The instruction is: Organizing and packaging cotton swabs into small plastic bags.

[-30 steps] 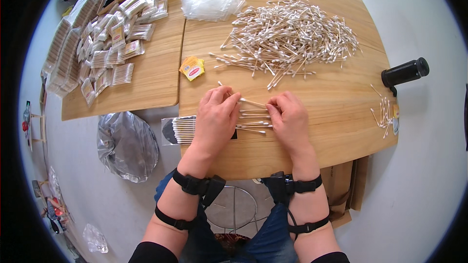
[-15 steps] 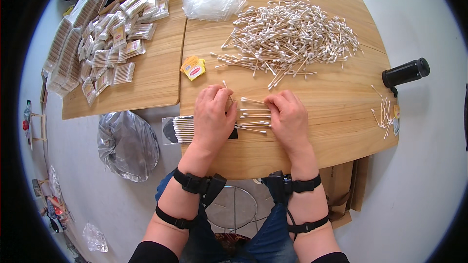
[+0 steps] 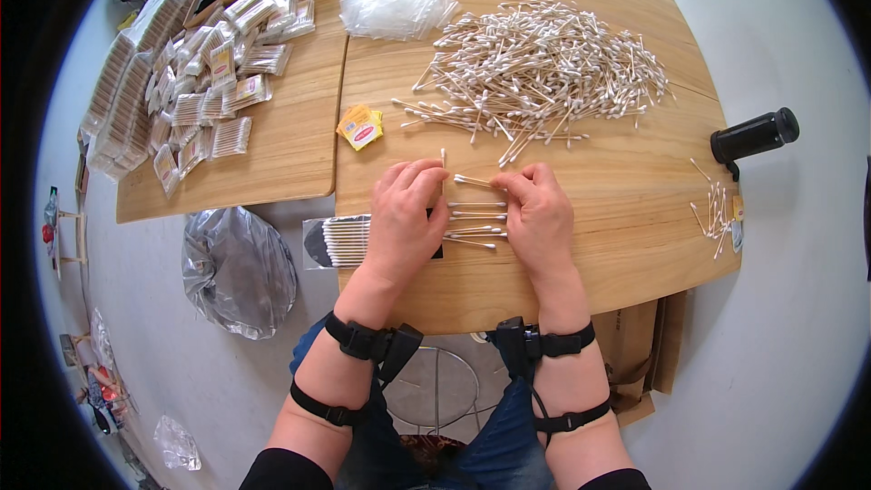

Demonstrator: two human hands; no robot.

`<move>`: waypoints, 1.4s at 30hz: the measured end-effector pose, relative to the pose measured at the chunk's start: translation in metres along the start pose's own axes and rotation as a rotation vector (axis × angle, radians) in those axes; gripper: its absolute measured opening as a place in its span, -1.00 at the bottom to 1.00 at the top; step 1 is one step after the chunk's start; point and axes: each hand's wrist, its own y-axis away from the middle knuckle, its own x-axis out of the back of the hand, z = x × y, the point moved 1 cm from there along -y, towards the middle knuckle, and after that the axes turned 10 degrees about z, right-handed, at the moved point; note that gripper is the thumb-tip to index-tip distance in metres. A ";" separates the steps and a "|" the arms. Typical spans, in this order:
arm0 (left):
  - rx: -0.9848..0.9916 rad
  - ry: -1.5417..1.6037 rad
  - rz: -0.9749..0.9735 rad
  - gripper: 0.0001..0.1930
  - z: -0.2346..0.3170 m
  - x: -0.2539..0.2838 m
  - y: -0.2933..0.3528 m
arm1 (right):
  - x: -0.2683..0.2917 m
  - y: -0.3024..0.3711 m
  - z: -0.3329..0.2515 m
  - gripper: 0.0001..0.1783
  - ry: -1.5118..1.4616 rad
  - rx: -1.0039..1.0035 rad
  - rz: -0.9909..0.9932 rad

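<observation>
Near the table's front edge, my left hand (image 3: 405, 218) has its thumb and fingers closed on a cotton swab (image 3: 443, 160) that points away from me. My right hand (image 3: 539, 222) pinches another cotton swab (image 3: 474, 181) by one end, its other tip toward my left hand. Between the hands lie several loose cotton swabs (image 3: 478, 216), roughly side by side. Left of my left hand, a neat row of cotton swabs (image 3: 345, 242) rests on a dark strip with a clear plastic bag (image 3: 313, 245) around its end. My left hand covers the strip's middle.
A large heap of cotton swabs (image 3: 553, 63) lies at the back, beside clear bags (image 3: 395, 4) and yellow cards (image 3: 361, 127). Packed swabs (image 3: 218, 68) cover the left table. At right are a black bottle (image 3: 755, 134) and scattered swabs (image 3: 717, 218). A lined bin (image 3: 238, 268) stands at lower left.
My left hand has moved slightly right, and its swab now stands out straighter away from me. My right hand has raised its swab a little away from the loose ones.
</observation>
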 end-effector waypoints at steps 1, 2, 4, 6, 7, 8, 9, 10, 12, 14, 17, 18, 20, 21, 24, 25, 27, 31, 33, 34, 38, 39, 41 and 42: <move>0.001 -0.001 0.000 -0.69 0.000 0.000 0.000 | 0.000 0.000 0.000 -0.74 -0.006 0.004 -0.001; 0.002 0.006 0.006 -0.70 -0.001 0.000 0.000 | 0.000 0.000 0.000 -0.74 -0.007 0.005 -0.002; 0.002 0.013 0.011 -0.70 0.000 0.000 -0.001 | 0.001 0.000 0.001 -0.75 -0.018 0.041 -0.030; 0.014 0.076 -0.011 -0.70 0.003 0.002 -0.004 | 0.004 0.000 0.001 -0.76 -0.034 0.041 -0.051; 0.014 0.077 -0.010 -0.70 0.002 0.001 -0.004 | 0.005 0.001 0.001 -0.76 -0.049 0.041 -0.074; 0.013 0.111 -0.043 -0.69 0.001 -0.001 -0.003 | 0.007 0.001 0.002 -0.76 -0.047 0.042 -0.074; 0.012 0.144 -0.075 -0.68 0.000 -0.003 -0.003 | 0.008 0.000 0.002 -0.78 -0.066 0.052 -0.105; 0.013 0.143 -0.075 -0.68 0.000 -0.002 -0.003 | 0.008 0.001 0.002 -0.80 -0.087 0.061 -0.136; -0.038 0.138 -0.127 -0.68 0.002 -0.002 -0.002 | 0.005 0.001 0.005 -0.79 -0.108 0.005 -0.098; -0.053 0.136 -0.144 -0.67 0.004 -0.002 -0.001 | 0.004 -0.002 0.003 -0.77 -0.131 -0.050 -0.057; -0.074 0.147 -0.169 -0.66 0.005 -0.004 0.001 | 0.007 -0.009 -0.001 -0.70 0.064 0.101 0.045; -0.076 0.156 -0.178 -0.66 0.006 -0.005 0.002 | 0.006 -0.009 -0.001 -0.65 0.165 0.154 0.038; -0.096 0.168 -0.194 -0.66 0.010 -0.001 -0.001 | 0.004 -0.011 -0.005 -0.60 0.254 0.212 0.049; -0.106 0.186 -0.214 -0.67 0.013 0.001 -0.001 | 0.004 -0.010 -0.006 -0.62 0.276 0.202 0.042; -0.092 0.223 -0.194 -0.69 0.012 -0.002 0.005 | 0.000 -0.007 -0.002 -0.68 0.234 0.185 0.058; -0.075 0.231 -0.188 -0.71 0.013 -0.004 0.007 | 0.000 -0.005 0.004 -0.74 0.185 0.170 0.058; -0.073 0.229 -0.152 -0.71 0.015 -0.004 0.005 | 0.004 -0.003 0.008 -0.81 0.119 0.134 0.072; -0.009 0.206 -0.114 -0.69 0.012 0.006 0.003 | 0.007 -0.002 0.001 -0.93 0.017 0.097 0.028; 0.028 0.193 -0.102 -0.68 0.010 0.005 0.002 | 0.011 -0.002 -0.002 -0.93 -0.010 0.087 -0.050; 0.004 0.170 -0.062 -0.67 0.008 0.005 0.001 | 0.011 -0.002 -0.003 -0.93 -0.041 0.081 -0.121; -0.039 0.094 -0.012 -0.59 0.005 0.002 0.001 | 0.010 -0.002 -0.001 -0.92 -0.174 -0.026 -0.140; -0.037 0.095 -0.014 -0.59 0.004 0.001 0.002 | 0.009 -0.001 0.000 -0.92 -0.195 -0.068 -0.103; -0.077 0.060 -0.066 -0.57 0.004 -0.002 0.004 | 0.007 -0.001 0.004 -0.91 -0.212 -0.112 -0.065; -0.076 0.064 -0.069 -0.57 0.005 -0.003 0.004 | 0.006 -0.002 0.007 -0.90 -0.218 -0.088 -0.035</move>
